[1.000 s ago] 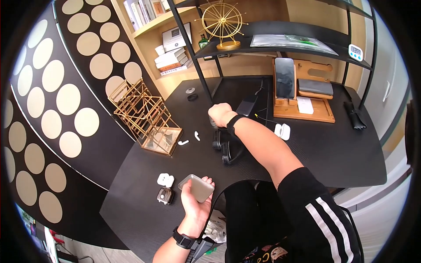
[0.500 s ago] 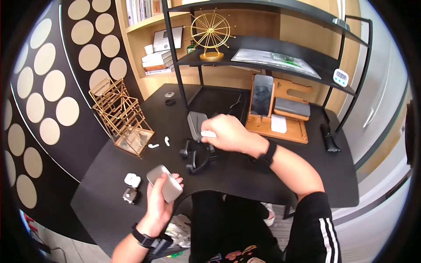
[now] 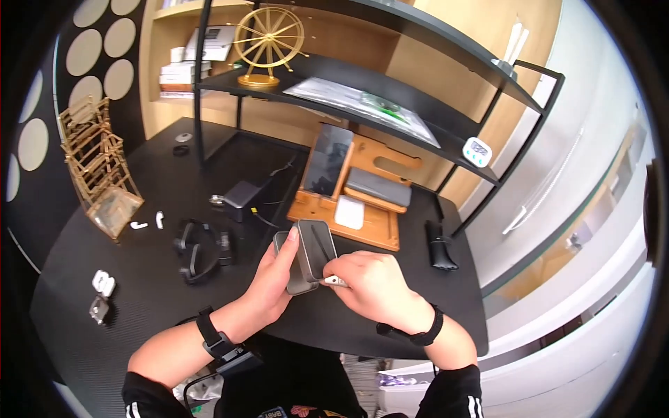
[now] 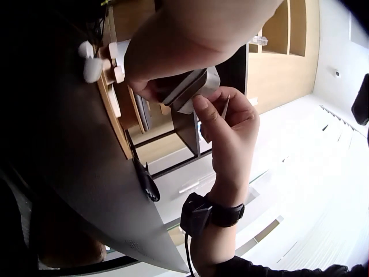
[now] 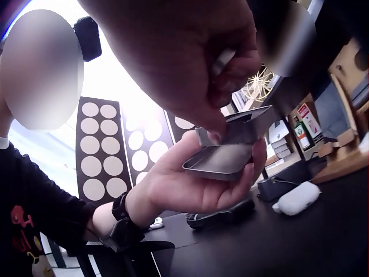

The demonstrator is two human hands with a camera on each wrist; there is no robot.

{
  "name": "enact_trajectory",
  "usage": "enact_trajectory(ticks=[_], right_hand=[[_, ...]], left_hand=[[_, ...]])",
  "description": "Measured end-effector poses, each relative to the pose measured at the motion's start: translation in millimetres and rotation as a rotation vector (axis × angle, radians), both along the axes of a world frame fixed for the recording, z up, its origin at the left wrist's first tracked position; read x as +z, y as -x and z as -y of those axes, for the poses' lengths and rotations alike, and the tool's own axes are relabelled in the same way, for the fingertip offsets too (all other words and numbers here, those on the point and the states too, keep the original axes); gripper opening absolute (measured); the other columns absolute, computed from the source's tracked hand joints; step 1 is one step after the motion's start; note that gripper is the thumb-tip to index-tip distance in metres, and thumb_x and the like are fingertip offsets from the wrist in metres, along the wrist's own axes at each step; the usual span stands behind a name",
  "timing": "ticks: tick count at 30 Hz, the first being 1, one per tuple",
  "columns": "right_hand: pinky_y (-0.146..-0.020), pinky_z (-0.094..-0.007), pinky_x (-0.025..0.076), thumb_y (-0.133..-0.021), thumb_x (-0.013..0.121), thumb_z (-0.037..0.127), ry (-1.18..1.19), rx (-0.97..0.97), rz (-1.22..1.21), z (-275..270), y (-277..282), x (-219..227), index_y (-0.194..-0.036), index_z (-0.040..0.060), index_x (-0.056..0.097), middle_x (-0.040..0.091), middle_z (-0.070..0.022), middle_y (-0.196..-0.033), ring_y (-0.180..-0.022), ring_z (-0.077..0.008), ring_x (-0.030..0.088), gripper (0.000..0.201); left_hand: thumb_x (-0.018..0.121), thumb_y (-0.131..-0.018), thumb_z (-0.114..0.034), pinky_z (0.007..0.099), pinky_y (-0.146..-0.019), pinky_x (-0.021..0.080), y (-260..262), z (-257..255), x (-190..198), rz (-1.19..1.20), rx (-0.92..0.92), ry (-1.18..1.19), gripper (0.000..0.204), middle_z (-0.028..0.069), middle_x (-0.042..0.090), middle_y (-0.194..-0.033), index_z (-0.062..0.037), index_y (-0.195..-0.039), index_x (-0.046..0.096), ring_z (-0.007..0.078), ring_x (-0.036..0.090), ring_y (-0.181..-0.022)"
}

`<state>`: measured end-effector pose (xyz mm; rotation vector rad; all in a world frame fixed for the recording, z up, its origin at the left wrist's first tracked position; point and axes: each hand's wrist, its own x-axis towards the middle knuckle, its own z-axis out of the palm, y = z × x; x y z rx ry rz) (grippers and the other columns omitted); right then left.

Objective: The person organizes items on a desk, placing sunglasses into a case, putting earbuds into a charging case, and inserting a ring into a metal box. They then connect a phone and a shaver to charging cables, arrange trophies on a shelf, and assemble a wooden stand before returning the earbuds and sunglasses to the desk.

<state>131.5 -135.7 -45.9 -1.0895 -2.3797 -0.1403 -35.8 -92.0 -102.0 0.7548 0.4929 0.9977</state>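
Note:
Near the desk's front, the left hand (image 3: 266, 285) grips a shallow grey metal tray (image 3: 302, 280), thumb along its edge. The right hand (image 3: 374, 282) pinches a second grey rectangular metal piece (image 3: 317, 244), tilted, with something dark and narrow on its inner face. The two pieces overlap closely. A small white item (image 3: 335, 281) is also held in the right fingers; in the right wrist view this pale item (image 5: 223, 60) sits among the curled fingers, above the tray (image 5: 222, 163). In the left wrist view, the right thumb presses the metal pieces' (image 4: 193, 89) edge.
Left on the desk lie black headphones (image 3: 189, 254), loose earbuds (image 3: 159, 221), a white case (image 3: 103, 282), a dark clear case (image 3: 99, 309) and a gold wire frame (image 3: 115, 209). Behind the hands stands a wooden phone stand (image 3: 380, 235), a black pouch (image 3: 440, 247) right of it, below a black shelf.
The right hand has lifted the second metal piece from near the headphones and brought it against the tray. The left hand has raised the tray; the head view has turned right.

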Motion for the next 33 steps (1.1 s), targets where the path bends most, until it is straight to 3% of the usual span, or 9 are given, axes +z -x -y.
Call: enact_trajectory(ticks=[6, 8, 12, 15, 19, 20, 22, 25, 33], right_hand=[[-0.056, -0.0339, 0.049, -0.072, 0.067, 0.008, 0.052, -0.098, 0.004, -1.6, -36.6, -10.2, -0.08, 0.0088, 0.062, 0.061, -0.0068, -0.068, -0.065, -0.0254, 0.062, 0.01], [-0.056, -0.0339, 0.049, -0.071, 0.067, 0.008, 0.066, -0.125, 0.015, -2.4, -42.1, -13.8, -0.08, 0.0089, 0.062, 0.061, -0.0066, -0.068, -0.065, -0.0254, 0.062, 0.01], [-0.056, -0.0337, 0.049, -0.072, 0.068, 0.009, 0.107, -0.128, -0.004, -9.1, -48.4, -23.5, -0.08, 0.0093, 0.062, 0.06, -0.0067, -0.068, -0.064, -0.0253, 0.062, 0.01], [-0.055, -0.0334, 0.049, -0.072, 0.069, 0.01, 0.19, -0.104, -0.096, -18.4, -52.0, -28.3, -0.081, 0.0095, 0.062, 0.06, -0.0077, -0.068, -0.064, -0.0264, 0.061, 0.011], [-0.048, -0.019, 0.04, -0.09, 0.056, 0.009, 0.564, -0.041, -0.819, -36.7, -57.3, -43.6, -0.085, 0.0018, 0.062, 0.059, -0.0009, -0.071, -0.058, -0.0035, 0.052, 0.011], [-0.046, -0.0195, 0.041, -0.096, 0.047, 0.017, 0.847, -0.06, -0.988, -37.6, -67.2, -38.5, -0.095, 0.0009, 0.06, 0.06, -0.0074, -0.075, -0.058, -0.0073, 0.054, 0.021], [-0.044, -0.0222, 0.046, -0.099, 0.032, 0.031, 1.023, 0.134, -1.405, -46.4, -75.3, -43.4, -0.106, -0.0006, 0.055, 0.063, -0.0134, -0.078, -0.06, -0.0143, 0.06, 0.04], [-0.044, -0.0264, 0.051, -0.099, 0.019, 0.041, 1.135, -0.011, -1.547, -51.4, -78.6, -41.9, -0.113, -0.0026, 0.05, 0.064, -0.0186, -0.084, -0.065, -0.0223, 0.065, 0.056], [-0.04, -0.0242, 0.048, -0.099, 0.016, 0.044, 1.129, -0.036, -1.359, -50.5, -91.1, -38.2, -0.117, -0.0014, 0.049, 0.065, -0.0214, -0.082, -0.056, -0.0226, 0.063, 0.059]], left_hand=[[0.033, -0.098, -0.044, 0.033, -0.082, 0.05, -47.5, -19.2, -14.4, 0.062, -0.104, 0.098, 0.041, 0.0046, 0.056, -0.111, -0.0111, -0.12, 0.044, 0.0148, 0.057, -0.1], [0.029, -0.097, -0.049, 0.0352, -0.09, 0.045, -58.3, -26.8, -27.4, 0.08, -0.206, 0.089, 0.046, 0.003, 0.056, -0.114, -0.0127, -0.119, 0.048, 0.0166, 0.056, -0.104], [0.029, -0.097, -0.049, 0.0327, -0.08, 0.05, -72.2, -31.4, -31.9, 0.165, -0.276, 0.199, 0.047, 0.0042, 0.057, -0.106, -0.0117, -0.119, 0.046, 0.0143, 0.058, -0.096], [0.025, -0.095, -0.053, 0.0339, -0.083, 0.049, -75.9, -40.6, -40.2, 0.171, -0.315, 0.219, 0.052, 0.0041, 0.057, -0.111, -0.0129, -0.121, 0.046, 0.0157, 0.057, -0.101], [0.022, -0.095, -0.057, 0.0347, -0.086, 0.046, -74.4, -48.9, -41.1, 0.196, -0.346, 0.268, 0.056, 0.0018, 0.057, -0.112, -0.0159, -0.123, 0.048, 0.0165, 0.056, -0.104], [0.023, -0.094, -0.057, 0.0344, -0.086, 0.046, -73.7, -51.8, -42.9, 0.229, -0.364, 0.265, 0.056, 0.0011, 0.057, -0.112, -0.0164, -0.122, 0.048, 0.0162, 0.056, -0.103], [0.023, -0.094, -0.058, 0.0334, -0.086, 0.045, -72.9, -56.8, -45.0, 0.232, -0.382, 0.255, 0.056, 0.0002, 0.057, -0.111, -0.0165, -0.122, 0.049, 0.0154, 0.056, -0.102], [0.024, -0.094, -0.057, 0.0334, -0.085, 0.045, -69.4, -54.0, -36.7, 0.203, -0.341, 0.303, 0.056, 0.0001, 0.058, -0.11, -0.0164, -0.122, 0.049, 0.015, 0.056, -0.1], [0.026, -0.094, -0.056, 0.035, -0.088, 0.045, -65.9, -52.1, -36.6, 0.165, -0.343, 0.344, 0.055, 0.001, 0.058, -0.112, -0.0155, -0.122, 0.05, 0.0161, 0.056, -0.103]])
